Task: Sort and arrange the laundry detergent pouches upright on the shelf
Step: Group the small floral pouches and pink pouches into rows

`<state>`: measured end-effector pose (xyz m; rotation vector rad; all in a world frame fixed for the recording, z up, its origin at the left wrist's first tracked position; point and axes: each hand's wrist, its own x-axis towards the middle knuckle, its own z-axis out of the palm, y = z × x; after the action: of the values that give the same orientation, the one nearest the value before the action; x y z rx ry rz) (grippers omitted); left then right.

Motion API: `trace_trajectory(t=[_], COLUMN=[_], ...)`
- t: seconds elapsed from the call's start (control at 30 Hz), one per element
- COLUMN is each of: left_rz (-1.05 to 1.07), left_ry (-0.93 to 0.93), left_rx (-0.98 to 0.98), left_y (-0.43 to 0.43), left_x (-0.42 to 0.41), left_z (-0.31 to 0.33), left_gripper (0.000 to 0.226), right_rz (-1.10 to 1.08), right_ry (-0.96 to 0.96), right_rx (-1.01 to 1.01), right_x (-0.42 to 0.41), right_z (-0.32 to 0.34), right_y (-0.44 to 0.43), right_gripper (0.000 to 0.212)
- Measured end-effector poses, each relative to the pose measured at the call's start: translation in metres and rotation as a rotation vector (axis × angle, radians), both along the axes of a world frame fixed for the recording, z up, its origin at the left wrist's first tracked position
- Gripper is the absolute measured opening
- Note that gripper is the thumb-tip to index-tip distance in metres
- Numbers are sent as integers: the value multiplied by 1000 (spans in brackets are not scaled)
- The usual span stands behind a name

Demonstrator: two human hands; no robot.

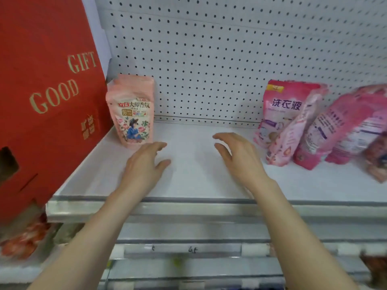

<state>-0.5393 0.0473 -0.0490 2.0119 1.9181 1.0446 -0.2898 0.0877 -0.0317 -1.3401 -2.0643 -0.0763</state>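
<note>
Over the middle of the white shelf [199,185], both hands hang with nothing in them. The left hand [144,164] has its fingers spread and loose, just in front of the pale pink pouch [134,116] but not touching it. The right hand [236,158] is loose too, with its fingers a little bent, and it grips nothing.

The pale pink pouch stands up straight at the left end, close to the red gift box [48,101], with its picture facing out. More pouches like it seem to stand right behind it. That side looks tidy.

The messy ones are on the right. A dark pink pouch [280,109] stands at the back, near the wall with holes [209,59]. A light pink pouch [293,135] leans on its front. Beside that, the tilted pouches [339,130] slant in a pile, bottoms low toward the front and tops up and off to the right.

These pouches lie to the right of the right hand and a bit farther back, near it but apart. The right hand is much closer to them than the left hand. So I think the right hand should go sideways to the leaning light pink pouch first, and the left hand can come over to help stand it up.
</note>
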Motion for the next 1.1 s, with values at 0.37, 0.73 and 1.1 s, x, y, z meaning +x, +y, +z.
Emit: trace_trajectory(t=[0.37,0.73,1.1], left_rz=[-403,-625,-559], left_ry=[40,-77,-194], left_rx=[48,86,-51], left_y=[-1,13,57], left_x=[170,389,563], left_z=[4,11,16], left_gripper=[31,38,85], right_rz=[-507,-762,-831], right_ry=[378,551,413], right_rx=[89,259,-136], right_x=[199,396,493], right_z=[-29,-5,7], right_y=[-103,-83,-5], right_gripper=[23,33,72])
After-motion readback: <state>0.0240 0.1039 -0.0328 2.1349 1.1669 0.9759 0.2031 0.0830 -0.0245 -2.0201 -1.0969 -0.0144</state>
